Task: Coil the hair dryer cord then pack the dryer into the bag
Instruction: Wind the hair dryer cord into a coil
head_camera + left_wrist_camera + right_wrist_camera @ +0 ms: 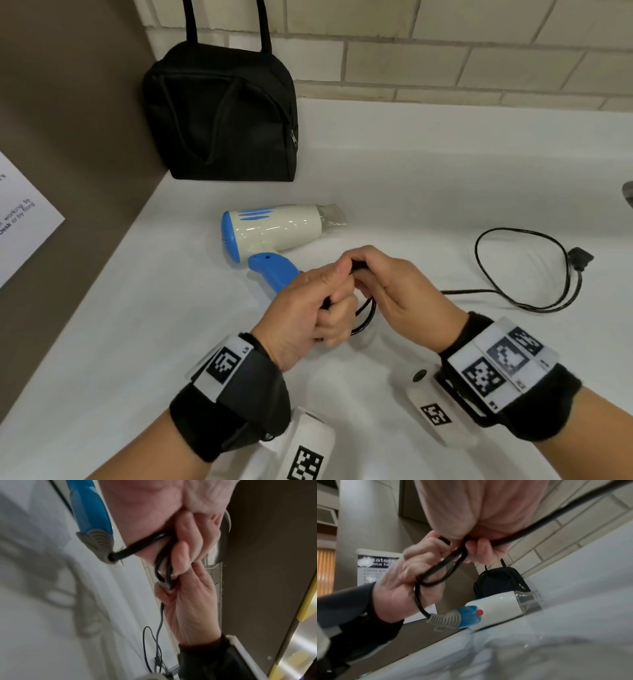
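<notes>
A white and blue hair dryer (274, 229) lies on its side on the white counter (428, 164), nozzle to the right. Its black cord (527, 270) trails right in a loose loop to the plug (580, 258). My left hand (308, 311) grips small loops of the cord (364, 318) just in front of the dryer's handle. My right hand (394, 284) pinches the cord at the top of those loops, touching the left hand. In the right wrist view the cord loops (440, 572) hang from both hands above the dryer's handle (453, 618). A black zipped bag (222, 116) stands behind.
A brown side wall (68, 137) with a printed notice (20, 212) borders the counter on the left. A tiled wall (445, 51) runs along the back. A grey metal object (628, 193) shows at the right edge.
</notes>
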